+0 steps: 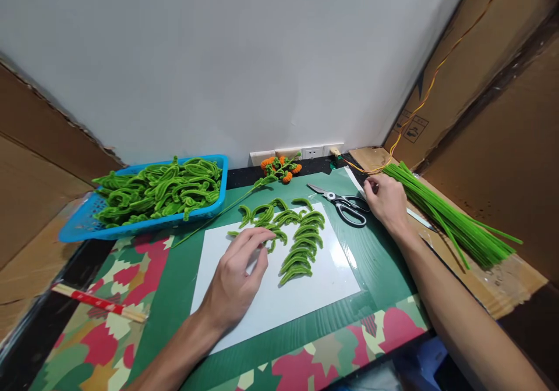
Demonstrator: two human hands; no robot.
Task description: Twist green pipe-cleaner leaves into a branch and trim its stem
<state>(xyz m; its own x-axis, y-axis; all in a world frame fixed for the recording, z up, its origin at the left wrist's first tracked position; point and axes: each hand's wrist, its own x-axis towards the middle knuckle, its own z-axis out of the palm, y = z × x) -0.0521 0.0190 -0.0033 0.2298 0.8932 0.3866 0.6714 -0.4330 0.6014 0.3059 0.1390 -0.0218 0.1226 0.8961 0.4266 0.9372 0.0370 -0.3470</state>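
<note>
My left hand [242, 269] reaches over the white sheet [271, 315], its fingers bent and somewhat apart at the loose green fuzzy pieces [277, 234]; whether the fingertips grip one is hidden. Right of it, several curved green pieces [303, 245] lie in a slanting column on the sheet. My right hand [386, 199] rests beside the handles of the scissors [345, 205], at a thin white strip [354, 180]. Its fingers are curled, and I cannot make out anything between them. The scissors lie slightly open on the green mat [379, 263].
A blue basket [218, 205] full of green fuzzy pieces stands at the back left. An orange flower stem [279, 170] lies behind the sheet. Green stems [454, 222] are bundled at the right, near a yellow cord [430, 91]. Wrapped chopsticks [98, 302] lie at the left.
</note>
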